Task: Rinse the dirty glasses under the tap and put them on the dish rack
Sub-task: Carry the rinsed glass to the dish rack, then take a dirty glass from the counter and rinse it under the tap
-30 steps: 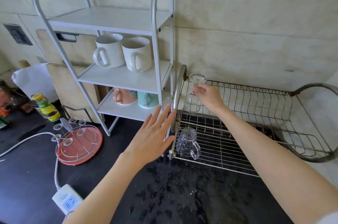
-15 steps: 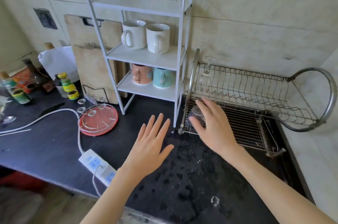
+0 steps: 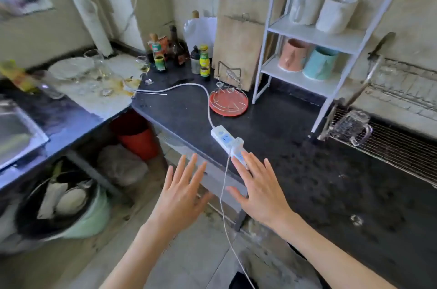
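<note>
Both hands are empty with fingers spread. My left hand (image 3: 183, 190) hovers over the floor by the counter's front edge. My right hand (image 3: 256, 188) is above the counter edge, its fingertips over the end of a white power strip (image 3: 228, 141). A clear glass mug (image 3: 351, 127) lies in the wire dish rack (image 3: 399, 144) at the right. Dirty glasses stand on the stained white worktop at the left: a wine glass (image 3: 144, 67), a tall glass (image 3: 94, 58) and a glass bowl (image 3: 71, 67). Part of the steel sink (image 3: 16, 131) shows at the far left.
A white shelf unit (image 3: 314, 36) with mugs stands beside the rack. Wooden cutting boards (image 3: 236, 36), sauce bottles (image 3: 203, 60) and a red cup stand (image 3: 228, 101) sit on the black counter (image 3: 307, 170). Below are a red bucket (image 3: 137, 140) and a green bin (image 3: 68, 208).
My view has swung left, away from the dish rack toward the sink corner. My right hand left the rack empty and both hands now hover open near the counter edge.
</note>
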